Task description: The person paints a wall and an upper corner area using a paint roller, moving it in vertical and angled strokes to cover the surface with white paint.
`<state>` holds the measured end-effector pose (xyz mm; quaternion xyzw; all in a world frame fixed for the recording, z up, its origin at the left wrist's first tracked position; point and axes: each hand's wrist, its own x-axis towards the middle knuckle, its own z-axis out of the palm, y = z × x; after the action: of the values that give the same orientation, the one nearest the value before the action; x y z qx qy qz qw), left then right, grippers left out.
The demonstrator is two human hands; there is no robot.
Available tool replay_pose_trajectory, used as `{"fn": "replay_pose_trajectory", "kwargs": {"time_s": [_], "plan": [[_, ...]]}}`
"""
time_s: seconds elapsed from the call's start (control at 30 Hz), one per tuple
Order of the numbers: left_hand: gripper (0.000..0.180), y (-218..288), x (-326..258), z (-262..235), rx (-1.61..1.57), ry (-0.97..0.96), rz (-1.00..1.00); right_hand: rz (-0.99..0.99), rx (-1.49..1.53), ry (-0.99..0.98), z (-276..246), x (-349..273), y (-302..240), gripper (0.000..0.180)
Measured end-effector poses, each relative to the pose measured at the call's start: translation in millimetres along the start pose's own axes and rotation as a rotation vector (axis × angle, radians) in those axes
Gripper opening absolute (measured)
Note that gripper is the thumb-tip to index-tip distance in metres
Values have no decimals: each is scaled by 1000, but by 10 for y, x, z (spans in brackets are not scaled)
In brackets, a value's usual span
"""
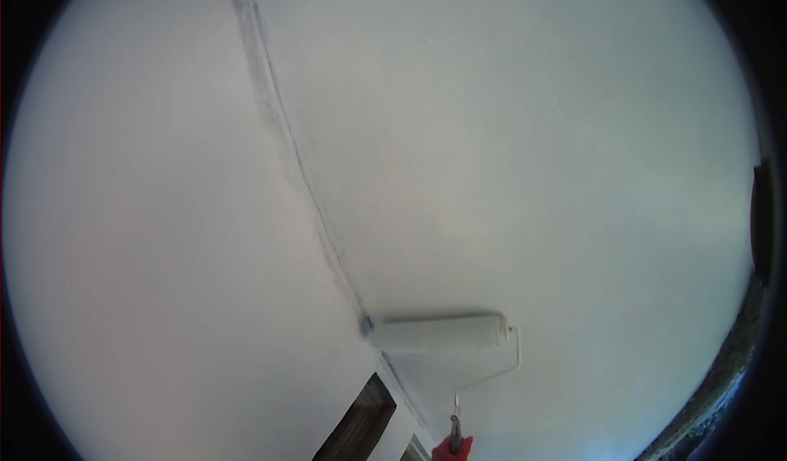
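A paint roller [443, 334] with a white cover and a bent wire frame rests against the white wall surface [525, 174], its left end close to the corner seam. At the lower edge my right hand [452, 449], in a red glove, is closed around the roller's grey handle. Only the top of this hand shows. The seam [307, 182] runs slanting down from the top, with greyish streaks along it. My left hand is out of view.
A dark brown wooden beam [361, 420] slants in from the lower edge, left of the roller. A smaller grey-brown piece [416, 449] pokes up beside the glove. Another white surface [164, 215] spreads left of the seam. Something dark [762, 223] stands at the right rim.
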<state>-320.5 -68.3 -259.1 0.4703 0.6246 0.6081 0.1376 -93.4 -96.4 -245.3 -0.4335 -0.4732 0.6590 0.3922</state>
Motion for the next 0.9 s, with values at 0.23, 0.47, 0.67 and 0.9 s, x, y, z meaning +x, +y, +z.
{"fn": "replay_pose_trajectory", "kwargs": {"time_s": [0.23,0.47,0.67,0.9], "plan": [[23,399,265,-251,11,-111,-151,64,-161,-162,319,70,-120,29],[24,883,956,-331,-16,-111,-11,43,-155,-127,564,42,101,29],[26,-513,-301,-95,64,-141,-143,288,-220,-54,396,-14,331,33],[28,-958,-1003,-140,118,-202,-269,230,-521,-162,560,-6,522,48]]}}
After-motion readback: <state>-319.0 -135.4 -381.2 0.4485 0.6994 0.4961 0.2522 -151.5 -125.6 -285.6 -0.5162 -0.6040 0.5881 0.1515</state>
